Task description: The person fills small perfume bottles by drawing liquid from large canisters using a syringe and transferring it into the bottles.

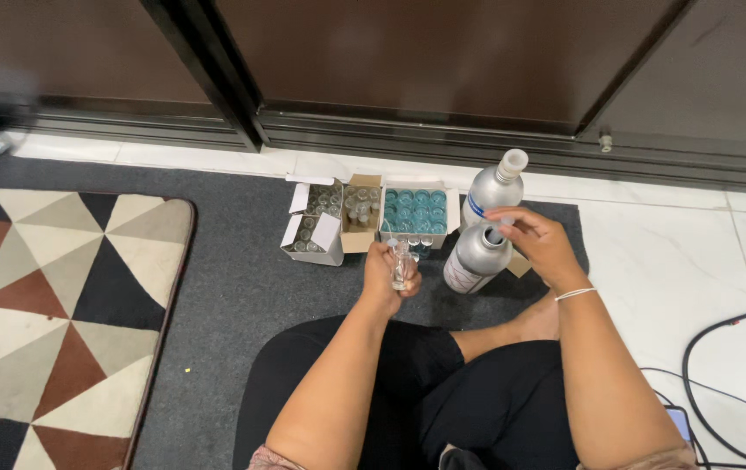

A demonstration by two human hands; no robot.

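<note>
Left hand point(388, 277) grips a small clear glass vial point(401, 264) upright, left of the right hand point(537, 241), whose fingers pinch something small at the silver aluminium bottle's point(476, 258) neck.

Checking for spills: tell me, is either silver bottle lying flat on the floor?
No: both silver bottles, the far one and the near one, stand upright, the right hand at the near one's neck.

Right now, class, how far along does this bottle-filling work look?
Done: hard to tell; the box of blue-capped vials may be finished. In hand: the left hand holds a small clear vial, and the right hand is at the neck of a silver bottle. Left: boxes of uncapped vials.
</note>
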